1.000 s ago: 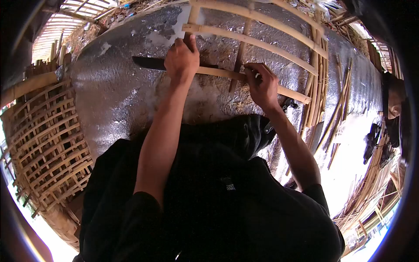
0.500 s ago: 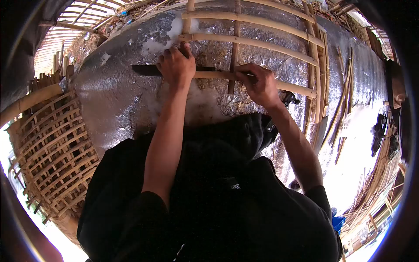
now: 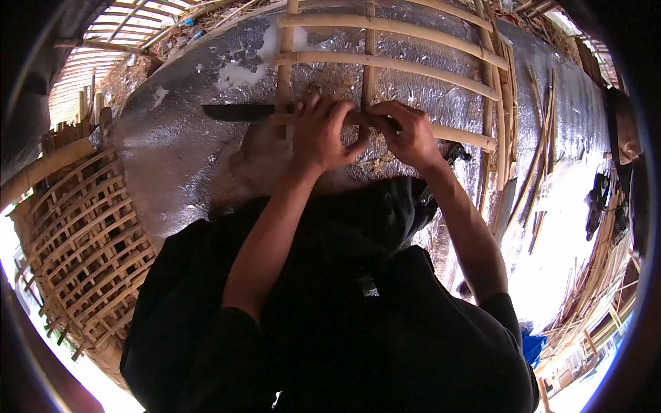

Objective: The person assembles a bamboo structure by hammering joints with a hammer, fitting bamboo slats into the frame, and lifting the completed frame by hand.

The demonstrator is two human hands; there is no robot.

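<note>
slats (image 3: 392, 64) up top look set; low slat (image 3: 461, 135) seems unfinished; left hand (image 3: 321, 135) curled over it; right hand (image 3: 411, 138) pinching it

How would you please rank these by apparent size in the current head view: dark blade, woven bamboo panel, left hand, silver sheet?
Largest to smallest:
Silver sheet
Woven bamboo panel
Left hand
Dark blade, counting only its visible part

Slat frame (image 3: 406, 65): over the sheet (image 3: 165, 162), ahead
Blade (image 3: 237, 112): at the frame's near left corner
Woven panel (image 3: 93, 237): left of the sheet
Loose strips (image 3: 547, 155): right of the frame
Stick pile (image 3: 595, 286): far right
</note>
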